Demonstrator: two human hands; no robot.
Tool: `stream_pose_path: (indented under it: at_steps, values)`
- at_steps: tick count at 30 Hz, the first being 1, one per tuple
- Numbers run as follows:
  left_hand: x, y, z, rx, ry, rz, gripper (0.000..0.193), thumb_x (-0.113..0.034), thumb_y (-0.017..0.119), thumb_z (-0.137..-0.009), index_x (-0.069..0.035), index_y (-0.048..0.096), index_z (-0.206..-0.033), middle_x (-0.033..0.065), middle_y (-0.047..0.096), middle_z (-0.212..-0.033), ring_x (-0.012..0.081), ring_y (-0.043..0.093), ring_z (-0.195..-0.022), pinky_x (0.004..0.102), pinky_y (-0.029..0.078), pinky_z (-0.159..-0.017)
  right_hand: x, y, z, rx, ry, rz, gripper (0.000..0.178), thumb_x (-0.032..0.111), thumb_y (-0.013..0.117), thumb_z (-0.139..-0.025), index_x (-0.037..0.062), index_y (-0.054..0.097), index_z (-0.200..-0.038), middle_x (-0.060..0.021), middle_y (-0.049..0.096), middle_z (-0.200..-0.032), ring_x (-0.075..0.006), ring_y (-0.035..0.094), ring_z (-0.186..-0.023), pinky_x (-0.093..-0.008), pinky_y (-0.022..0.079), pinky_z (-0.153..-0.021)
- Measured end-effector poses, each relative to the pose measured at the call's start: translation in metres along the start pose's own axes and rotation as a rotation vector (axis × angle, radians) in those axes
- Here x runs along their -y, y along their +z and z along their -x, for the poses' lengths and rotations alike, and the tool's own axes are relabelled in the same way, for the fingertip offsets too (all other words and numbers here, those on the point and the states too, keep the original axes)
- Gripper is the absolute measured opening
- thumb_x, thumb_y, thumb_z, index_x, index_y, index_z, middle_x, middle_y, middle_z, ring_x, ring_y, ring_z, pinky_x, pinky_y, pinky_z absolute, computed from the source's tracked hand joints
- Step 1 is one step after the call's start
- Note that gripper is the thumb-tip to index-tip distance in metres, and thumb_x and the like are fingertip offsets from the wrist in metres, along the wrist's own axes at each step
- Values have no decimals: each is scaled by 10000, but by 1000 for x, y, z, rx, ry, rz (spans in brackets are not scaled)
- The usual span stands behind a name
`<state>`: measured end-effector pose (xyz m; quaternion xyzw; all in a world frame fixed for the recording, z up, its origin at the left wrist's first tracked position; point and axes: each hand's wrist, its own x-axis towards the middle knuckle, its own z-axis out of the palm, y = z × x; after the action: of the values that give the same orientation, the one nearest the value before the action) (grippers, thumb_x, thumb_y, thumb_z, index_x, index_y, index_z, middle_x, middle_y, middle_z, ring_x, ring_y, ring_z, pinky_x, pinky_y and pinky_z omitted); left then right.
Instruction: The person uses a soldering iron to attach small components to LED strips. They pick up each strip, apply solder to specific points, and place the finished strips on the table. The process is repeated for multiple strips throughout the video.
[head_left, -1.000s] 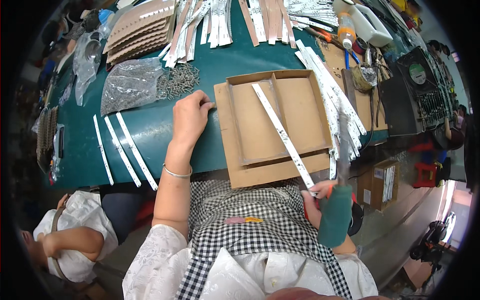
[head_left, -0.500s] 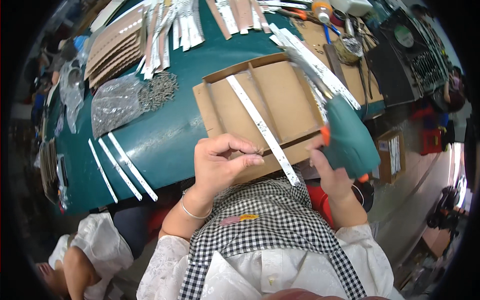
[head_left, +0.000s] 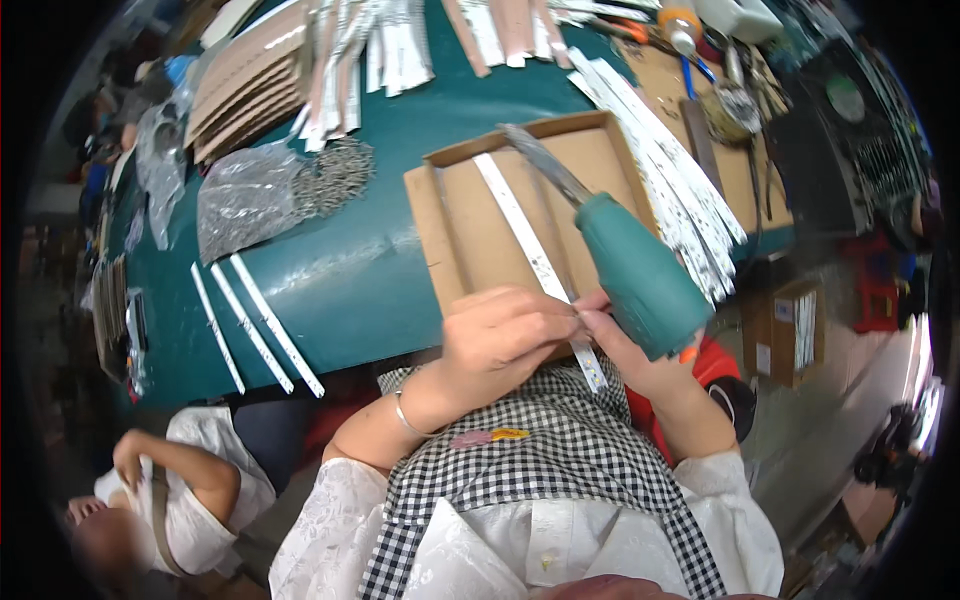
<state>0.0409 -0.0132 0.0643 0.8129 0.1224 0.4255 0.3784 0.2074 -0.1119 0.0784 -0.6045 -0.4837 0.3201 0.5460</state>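
In my right hand (head_left: 650, 375) is a green-bodied tool (head_left: 640, 275) with orange parts. Its grey, shaft-like end slants up and left over a shallow cardboard box (head_left: 425, 225). My left hand (head_left: 500, 330) is closed, thumb and fingers pinched together. Its fingertips meet those of my right hand above a narrow white strip (head_left: 515, 215) with small dark marks. Whatever lies between the fingertips is too small and covered to make out. The strip rests slantwise across the box, its near end sticking out past the front toward my checked apron (head_left: 500, 480).
Three white strips (head_left: 250, 325) lie on the green table (head_left: 380, 290) at left. Behind them are a heap of small screws (head_left: 335, 178) and a plastic bag (head_left: 245, 205). More strips (head_left: 670, 170) are piled right of the box. Another person (head_left: 200, 480) sits at lower left.
My left hand has moved right, and its fingertips now meet my right hand's over the strip. The green tool has swung left, its grey end now over the box. The view has shifted slightly.
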Motion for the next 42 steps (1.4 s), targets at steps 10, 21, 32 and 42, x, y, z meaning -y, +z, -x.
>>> stream_pose_path:
  at_steps: [10,21,32,42]
  values:
    - [-2,4,0,-23,-273,249,80,12,770,-783,3,734,-854,105,733,-821,225,714,-715,298,558,-632,-11,10,13,-136,-109,5,244,-108,682,-843,-27,622,-1066,-73,669,-943,-125,639,-836,-273,527,-738]
    - [11,0,9,43,-338,181,98,42,728,-758,4,736,-847,113,758,-860,199,738,-761,286,591,-708,-22,-15,25,-12,-212,343,368,38,723,-859,-40,610,-1200,-149,700,-1009,-236,696,-836,-334,559,-754]
    - [46,-10,6,70,-258,-322,152,77,761,-719,-4,743,-847,107,748,-828,212,735,-725,287,577,-647,-24,-51,75,-121,190,-431,755,84,749,-840,-79,328,-1446,-253,553,-1251,-171,574,-655,-303,543,-467]
    - [51,-7,5,146,-294,-361,182,90,738,-717,-15,745,-866,109,745,-829,227,734,-737,295,579,-644,-29,-52,75,-48,212,-471,574,-16,720,-851,-81,434,-1343,-185,614,-991,-174,607,-661,-294,541,-547]
